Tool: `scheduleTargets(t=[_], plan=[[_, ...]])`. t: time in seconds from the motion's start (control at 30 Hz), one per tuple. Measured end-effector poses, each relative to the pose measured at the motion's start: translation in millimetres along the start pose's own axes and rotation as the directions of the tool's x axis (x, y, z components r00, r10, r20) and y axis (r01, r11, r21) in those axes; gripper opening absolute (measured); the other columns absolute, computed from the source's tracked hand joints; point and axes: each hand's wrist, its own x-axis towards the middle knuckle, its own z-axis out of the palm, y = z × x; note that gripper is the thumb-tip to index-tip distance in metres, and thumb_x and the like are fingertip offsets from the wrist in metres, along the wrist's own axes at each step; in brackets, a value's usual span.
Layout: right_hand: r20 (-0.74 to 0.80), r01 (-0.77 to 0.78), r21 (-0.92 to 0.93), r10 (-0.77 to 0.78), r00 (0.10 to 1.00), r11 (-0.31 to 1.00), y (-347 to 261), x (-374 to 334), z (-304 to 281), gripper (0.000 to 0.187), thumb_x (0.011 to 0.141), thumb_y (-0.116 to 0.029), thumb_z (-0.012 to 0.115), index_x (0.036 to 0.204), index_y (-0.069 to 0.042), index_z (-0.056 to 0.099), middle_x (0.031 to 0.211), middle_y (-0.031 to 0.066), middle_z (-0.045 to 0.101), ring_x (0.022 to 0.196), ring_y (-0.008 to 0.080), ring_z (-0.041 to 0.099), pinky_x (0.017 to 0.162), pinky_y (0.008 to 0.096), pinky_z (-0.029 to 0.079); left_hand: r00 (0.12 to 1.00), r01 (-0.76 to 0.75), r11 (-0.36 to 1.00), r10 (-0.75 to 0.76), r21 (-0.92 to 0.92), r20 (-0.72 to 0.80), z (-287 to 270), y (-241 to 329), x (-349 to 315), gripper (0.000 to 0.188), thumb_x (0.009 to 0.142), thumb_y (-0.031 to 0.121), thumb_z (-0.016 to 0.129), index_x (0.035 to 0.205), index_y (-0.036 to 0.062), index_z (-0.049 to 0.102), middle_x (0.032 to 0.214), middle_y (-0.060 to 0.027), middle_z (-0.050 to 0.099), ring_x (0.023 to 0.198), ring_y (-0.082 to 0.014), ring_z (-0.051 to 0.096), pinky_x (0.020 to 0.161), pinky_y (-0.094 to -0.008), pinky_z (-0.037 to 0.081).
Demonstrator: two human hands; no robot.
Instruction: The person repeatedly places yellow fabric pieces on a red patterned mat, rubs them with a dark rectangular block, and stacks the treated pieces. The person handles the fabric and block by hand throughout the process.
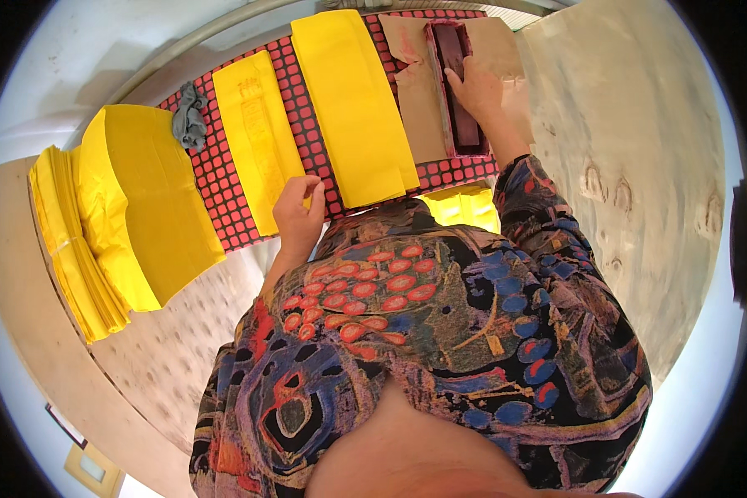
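My right hand (478, 90) reaches over a long narrow tray (436, 91) with red-stained rims. Its thumb and fingers are closed about a long dark reddish block (467, 133) lying in the tray; part of the grip is hidden. The tray rests on brown cardboard (415, 116) marked with red smears. Loosely curled, with nothing visible in it, my left hand (299, 209) is at the lower right corner of a narrow yellow paper strip (278, 145) that bears an orange-red print. Between my hands lies a wider, plain yellow paper stack (353, 108).
A red-and-black checked cloth (212, 178) covers the table. At the left are a draped yellow sheet (153, 199), a tied yellow bundle (66, 241) and a crumpled grey rag (189, 116). More yellow paper (465, 207) shows below the near edge. A wooden board (622, 149) stands at the right.
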Motion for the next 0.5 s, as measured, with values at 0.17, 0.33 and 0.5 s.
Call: scheduleTargets(t=[0.17,0.33,0.5], plan=[[-0.078,0.014,0.025,-0.012,0.997,1.0,-28.6,-6.4,4.1,0.037,0.091,-0.04,0.06,0.096,-0.005,0.054,0.086,0.0183,0.068,0.079,0.0388,0.068,0.068,0.0495,0.054,0.979,-0.201,0.971,0.203,0.127,0.0,-4.1,5.9,13.7,0.015,0.08,0.003,0.069,0.095,0.0003,0.065,0.1,-0.0148,0.068,0.088,-0.0302,0.066,0.076,-0.0361,0.053],[-0.083,-0.029,0.04,0.033,0.996,0.999,-40.1,-7.5,-5.5,0.033,0.091,-0.036,0.061,0.095,-0.004,0.054,0.086,0.0187,0.068,0.078,0.0388,0.068,0.068,0.0506,0.054,0.959,-0.279,0.94,0.282,0.194,0.012,-6.4,8.4,23.3,0.018,0.081,0.0,0.068,0.098,-0.0001,0.065,0.113,-0.0158,0.067,0.096,-0.0281,0.066,0.074,-0.0347,0.054],[-0.08,-0.021,0.014,0.022,0.997,1.0,-44.4,-3.9,-3.3,0.033,0.09,-0.037,0.062,0.097,-0.006,0.054,0.085,0.0186,0.068,0.079,0.0387,0.068,0.069,0.0515,0.053,0.948,-0.319,0.918,0.312,0.237,0.065,-6.5,3.2,29.5,0.022,0.079,0.004,0.069,0.1,-0.0001,0.064,0.116,-0.0155,0.066,0.105,-0.0335,0.063,0.088,-0.0399,0.051]])
